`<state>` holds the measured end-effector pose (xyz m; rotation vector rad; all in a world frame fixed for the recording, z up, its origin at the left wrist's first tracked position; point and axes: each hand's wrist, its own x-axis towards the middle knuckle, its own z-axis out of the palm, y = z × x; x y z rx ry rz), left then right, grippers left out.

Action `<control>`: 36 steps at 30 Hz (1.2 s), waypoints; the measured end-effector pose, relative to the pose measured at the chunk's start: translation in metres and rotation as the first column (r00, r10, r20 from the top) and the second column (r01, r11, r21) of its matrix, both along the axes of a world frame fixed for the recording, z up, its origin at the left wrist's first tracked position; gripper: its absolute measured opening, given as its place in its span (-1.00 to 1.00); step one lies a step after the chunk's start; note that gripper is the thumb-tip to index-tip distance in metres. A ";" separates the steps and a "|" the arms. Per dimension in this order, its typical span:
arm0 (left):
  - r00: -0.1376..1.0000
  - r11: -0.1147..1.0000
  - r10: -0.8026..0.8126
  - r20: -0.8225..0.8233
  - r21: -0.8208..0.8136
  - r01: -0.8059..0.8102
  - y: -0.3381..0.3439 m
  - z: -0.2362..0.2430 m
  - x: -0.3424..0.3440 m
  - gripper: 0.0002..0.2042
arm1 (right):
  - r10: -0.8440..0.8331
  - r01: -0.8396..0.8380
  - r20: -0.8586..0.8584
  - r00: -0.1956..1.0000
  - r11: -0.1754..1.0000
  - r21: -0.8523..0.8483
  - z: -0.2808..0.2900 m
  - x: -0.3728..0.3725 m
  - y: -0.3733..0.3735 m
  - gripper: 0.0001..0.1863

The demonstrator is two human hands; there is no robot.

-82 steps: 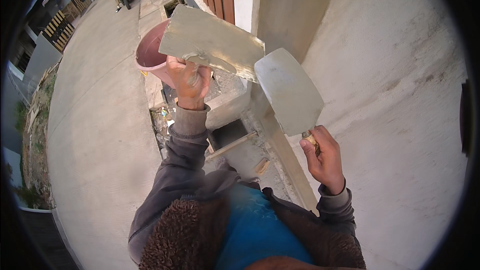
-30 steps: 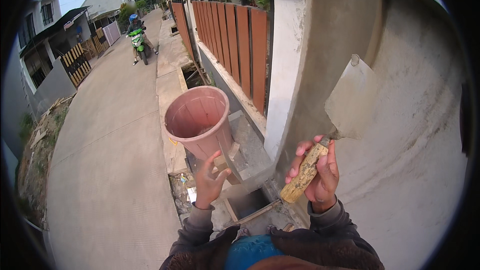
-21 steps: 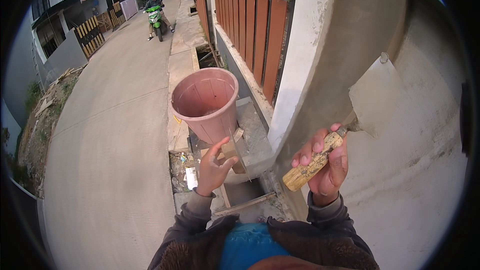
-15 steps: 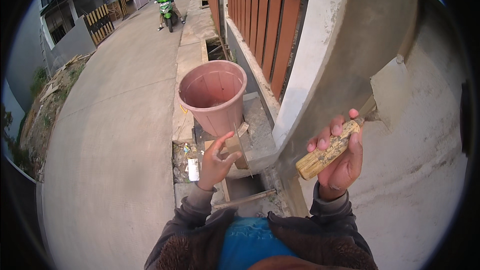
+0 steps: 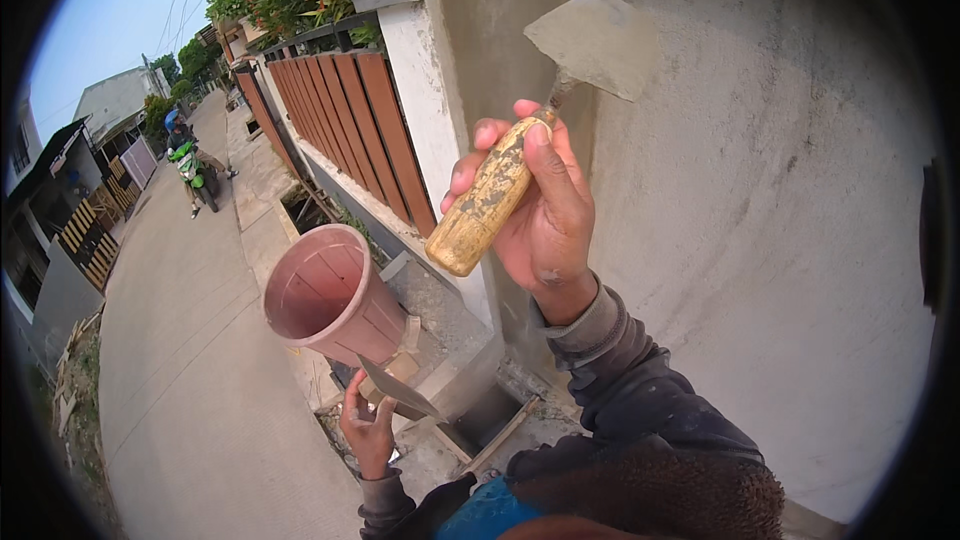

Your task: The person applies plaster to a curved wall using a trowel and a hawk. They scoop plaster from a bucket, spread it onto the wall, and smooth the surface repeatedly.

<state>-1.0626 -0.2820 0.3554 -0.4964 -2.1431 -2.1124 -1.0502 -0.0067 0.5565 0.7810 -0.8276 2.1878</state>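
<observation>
My right hand (image 5: pixel 545 205) is wrapped round the worn, mortar-stained wooden handle of a trowel (image 5: pixel 487 195). The trowel's blade (image 5: pixel 590 40), coated in grey mortar, is up against the grey rendered wall (image 5: pixel 740 200); whether it touches cannot be made out. Lower on the left, my left hand (image 5: pixel 368 432) holds a thin grey flat plate (image 5: pixel 398 390), tilted and seen nearly edge-on. Index finger and thumb show at its near-left side, and the rest of the grip is hidden.
A pink plastic tub (image 5: pixel 335 295) stands by the wall base, with an open drain hole (image 5: pixel 487 418) nearer me. A brown slatted fence (image 5: pixel 345 120) runs along beyond the white pillar. On the concrete road (image 5: pixel 180 320), a person sits on a green motorbike (image 5: pixel 194 172).
My view has swung right and up toward the wall. The trowel in my right hand has risen, its blade higher on the wall. The plate in my left hand has turned, showing more of its face.
</observation>
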 end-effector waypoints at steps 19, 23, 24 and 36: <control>0.997 0.994 -0.082 0.007 0.068 0.081 0.021 -0.014 -0.007 -0.46 | -0.267 0.264 -0.060 0.962 0.963 -0.046 0.109 -0.046 0.094 -0.67; 0.995 0.980 -0.095 0.021 0.180 0.090 0.034 -0.004 -0.015 -0.44 | -0.227 0.228 -0.046 0.973 0.973 0.038 0.060 -0.001 0.083 -0.67; 0.998 0.963 -0.068 -0.006 0.259 0.067 0.038 0.002 -0.017 -0.44 | -0.174 0.176 -0.028 0.984 0.981 0.080 0.039 0.012 0.080 -0.66; 0.839 0.775 0.124 -0.529 0.580 0.251 0.197 0.117 -0.058 -0.50 | -0.807 0.367 0.219 0.549 0.468 0.804 -0.098 0.118 0.023 -0.62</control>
